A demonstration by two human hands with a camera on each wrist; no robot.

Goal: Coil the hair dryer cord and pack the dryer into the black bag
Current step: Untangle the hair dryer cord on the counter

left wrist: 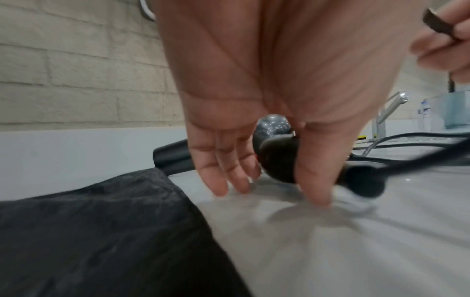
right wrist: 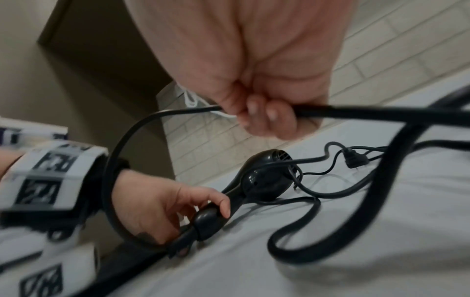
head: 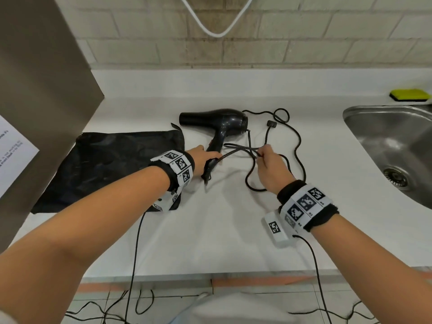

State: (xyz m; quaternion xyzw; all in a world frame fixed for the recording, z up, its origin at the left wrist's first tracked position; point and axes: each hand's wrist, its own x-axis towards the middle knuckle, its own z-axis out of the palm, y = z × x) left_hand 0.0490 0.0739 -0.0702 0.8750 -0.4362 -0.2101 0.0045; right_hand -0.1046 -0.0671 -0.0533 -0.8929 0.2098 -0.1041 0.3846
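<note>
A black hair dryer [head: 217, 123] lies on its side on the white countertop [head: 222, 235], nozzle pointing left toward the black bag [head: 109, 169], which lies flat just beside it. The left hand [head: 203, 157] rests on the lower end of the dryer's handle; in the right wrist view the thumb [right wrist: 221, 203] and fingers are curled around the handle where the cord leaves it. The right hand [head: 272, 167] is closed tightly on the cord [head: 297, 146], holding a raised length of it between the two hands, above the counter.

The rest of the cord sprawls in loose loops to the right of the dryer, and its plug [head: 271, 124] lies on the counter just behind the right hand. To the far right sits a stainless steel sink [head: 392, 139], with a yellow sponge [head: 409, 94] on the ledge behind it. A white cable [head: 216, 29] hangs in a loop against the tiled wall [head: 304, 43]. A brown panel [head: 44, 66] stands at the left, with a printed sheet [head: 14, 153] on it.

The left wrist blocks the bag's near right corner in the head view. The left wrist view is blurred, and the palm hides most of the dryer; a tap [left wrist: 389, 112] seems to stand behind it. The printed sheet's text is too small to read.
</note>
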